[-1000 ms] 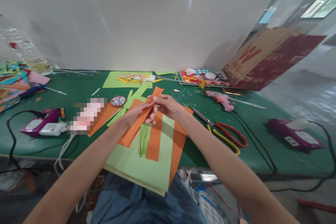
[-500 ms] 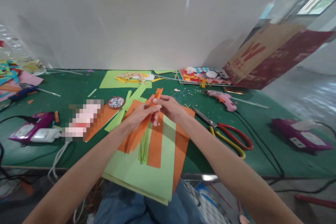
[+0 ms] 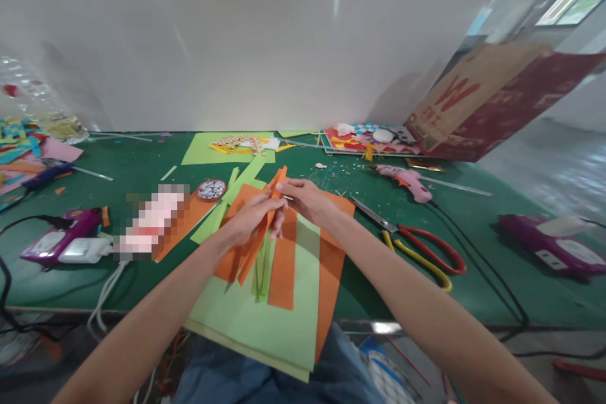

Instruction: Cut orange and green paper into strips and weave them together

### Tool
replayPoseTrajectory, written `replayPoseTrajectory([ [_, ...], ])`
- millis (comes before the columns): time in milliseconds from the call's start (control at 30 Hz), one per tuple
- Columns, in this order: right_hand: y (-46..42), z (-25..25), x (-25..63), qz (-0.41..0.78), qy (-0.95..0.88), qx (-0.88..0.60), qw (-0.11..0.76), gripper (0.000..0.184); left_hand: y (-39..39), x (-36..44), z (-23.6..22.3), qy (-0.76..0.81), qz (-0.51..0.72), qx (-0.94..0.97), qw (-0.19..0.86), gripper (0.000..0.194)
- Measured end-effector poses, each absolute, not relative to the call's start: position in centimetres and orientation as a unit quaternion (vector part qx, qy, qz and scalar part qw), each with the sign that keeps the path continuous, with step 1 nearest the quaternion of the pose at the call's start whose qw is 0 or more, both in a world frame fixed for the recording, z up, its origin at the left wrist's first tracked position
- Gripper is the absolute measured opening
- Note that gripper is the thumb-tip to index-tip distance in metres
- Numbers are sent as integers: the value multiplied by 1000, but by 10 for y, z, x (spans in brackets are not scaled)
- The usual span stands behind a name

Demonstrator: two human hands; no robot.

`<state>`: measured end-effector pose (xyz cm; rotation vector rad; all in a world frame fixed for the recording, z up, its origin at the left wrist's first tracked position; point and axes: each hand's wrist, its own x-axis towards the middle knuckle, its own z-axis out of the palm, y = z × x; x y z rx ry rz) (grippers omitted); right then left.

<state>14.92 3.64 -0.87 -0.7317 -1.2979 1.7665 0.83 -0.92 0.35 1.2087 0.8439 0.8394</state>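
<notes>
An orange paper strip (image 3: 257,249), folded lengthwise, slants up between my hands above a stack of paper. My left hand (image 3: 255,214) grips its middle, thumb on top. Near its upper end, my right hand (image 3: 303,197) pinches the strip with thumb and forefinger. Below them lie light green sheets (image 3: 260,328) reaching over the table edge onto my lap. On those rest narrow folded green strips (image 3: 262,271) and a flat orange strip (image 3: 283,271). An orange sheet (image 3: 334,278) shows from under the right side of the stack.
Scissors (image 3: 392,227) with red and yellow handles lie right of the stack, a pink glue gun (image 3: 407,182) behind them. A round tin (image 3: 211,189), a blurred-out pink object (image 3: 154,221) and a purple power strip (image 3: 64,240) are left. A paper bag (image 3: 454,101) leans at back right.
The orange strip has been creased lengthwise and now looks narrower. Both hands stay together on it, with the fingers shifting a little along the fold. The camera view has tilted slightly.
</notes>
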Motion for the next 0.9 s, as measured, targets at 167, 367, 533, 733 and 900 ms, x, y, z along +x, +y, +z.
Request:
replayPoseTrajectory([
  [167,33,-7,147,706,-507,-291,400,28,-11,6,3,383,371,542,649,23],
  [367,30,0,146,706,-497,-301,405,25,-8,9,2,394,367,549,640,29],
  [533,37,0,150,694,-480,-321,429,23,-7,9,2,391,361,561,635,32],
  [733,39,-3,151,698,-475,-328,424,25,-5,9,-2,396,362,571,622,33],
  [900,40,-4,150,701,-471,-322,428,23,-4,11,-4,401,371,579,605,33],
])
